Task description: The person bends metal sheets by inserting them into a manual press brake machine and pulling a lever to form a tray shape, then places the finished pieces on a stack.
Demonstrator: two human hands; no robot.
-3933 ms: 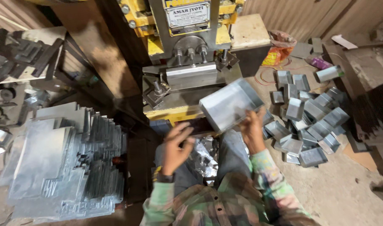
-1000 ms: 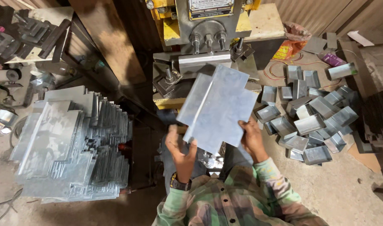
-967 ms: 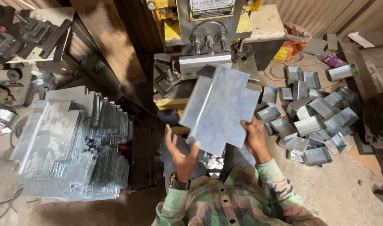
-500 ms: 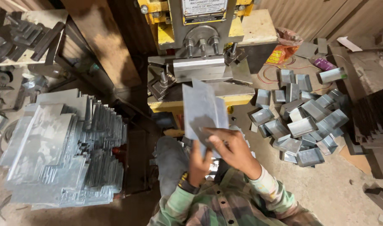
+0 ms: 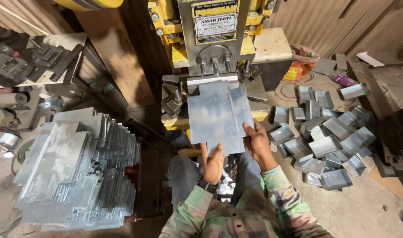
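Note:
A flat, notched grey metal sheet (image 5: 219,115) lies with its far edge under the head of the yellow and grey press machine (image 5: 210,53). My left hand (image 5: 214,163) grips the sheet's near edge from below. At the near right corner my right hand (image 5: 258,142) holds the sheet. Both forearms wear checked sleeves, and a watch sits on the left wrist.
A large stack of flat metal blanks (image 5: 73,169) lies on the floor at the left. Several folded metal trays (image 5: 329,141) are heaped at the right. Dark metal parts (image 5: 20,61) rest on a shelf at upper left. An orange bag (image 5: 300,61) sits beside the press.
The sheet, held tilted in front of the press a second ago, was turned in my hands and now lies flat with its far edge at the press head.

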